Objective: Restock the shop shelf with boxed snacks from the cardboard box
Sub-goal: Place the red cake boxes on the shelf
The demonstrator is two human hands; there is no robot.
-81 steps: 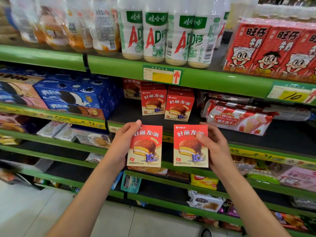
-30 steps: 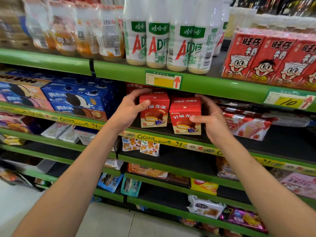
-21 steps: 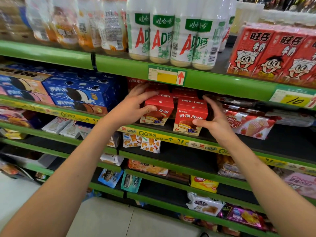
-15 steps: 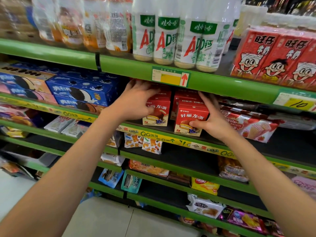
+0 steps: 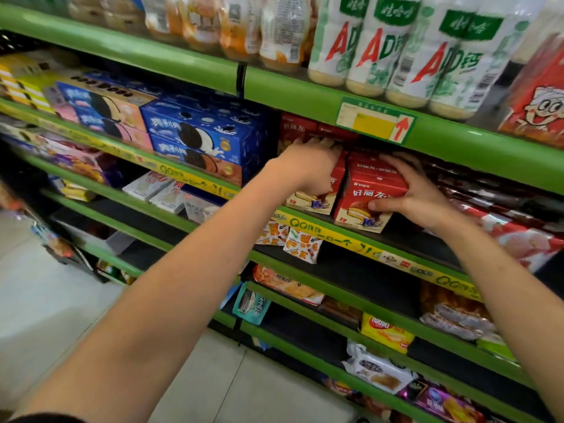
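Two red boxed snacks with a chocolate pie picture stand side by side at the front of the second green shelf (image 5: 332, 232). My left hand (image 5: 308, 169) wraps over the top and left side of the left red box (image 5: 317, 199). My right hand (image 5: 412, 190) grips the right red box (image 5: 363, 203), thumb across its front and fingers over its top. More red boxes of the same kind (image 5: 300, 129) stand behind them, partly hidden. The cardboard box is out of view.
Blue cookie boxes (image 5: 198, 138) sit just left of the red boxes, and red wafer packs (image 5: 518, 239) lie to the right. White drink bottles (image 5: 381, 53) fill the shelf above. Lower shelves hold assorted snack packets. A pale tiled floor (image 5: 45, 300) lies below left.
Both hands carried the two red boxes from below up onto the shelf and set them in front of the boxes standing there. The hands now stay on them; the view has shifted left.
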